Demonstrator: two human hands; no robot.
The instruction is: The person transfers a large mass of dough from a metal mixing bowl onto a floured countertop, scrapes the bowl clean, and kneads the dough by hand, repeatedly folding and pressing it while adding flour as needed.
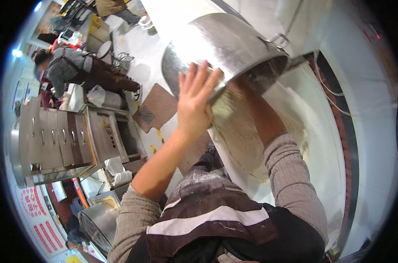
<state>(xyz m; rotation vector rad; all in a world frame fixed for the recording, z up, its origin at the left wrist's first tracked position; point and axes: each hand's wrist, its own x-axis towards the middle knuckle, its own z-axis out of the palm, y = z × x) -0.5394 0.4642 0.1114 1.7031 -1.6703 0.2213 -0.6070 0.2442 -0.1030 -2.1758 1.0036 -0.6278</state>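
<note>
A large stainless steel pot (225,46) is tipped on its side over a pale work surface (320,131) dusted with what looks like flour. My left hand (199,98) lies against the pot's outside near the rim, fingers spread. The wrist of my right hand (243,87) passes into the pot's mouth; the fingers are hidden inside, so their hold cannot be told. A pale, blurred doughy or floury mass (223,107) shows just below the rim, over the surface.
A brown mat (156,107) lies on the floor to the left. Beyond it stand a steel cabinet with several door handles (59,131) and a person in an apron (87,70). A white cable (328,90) runs along the right side.
</note>
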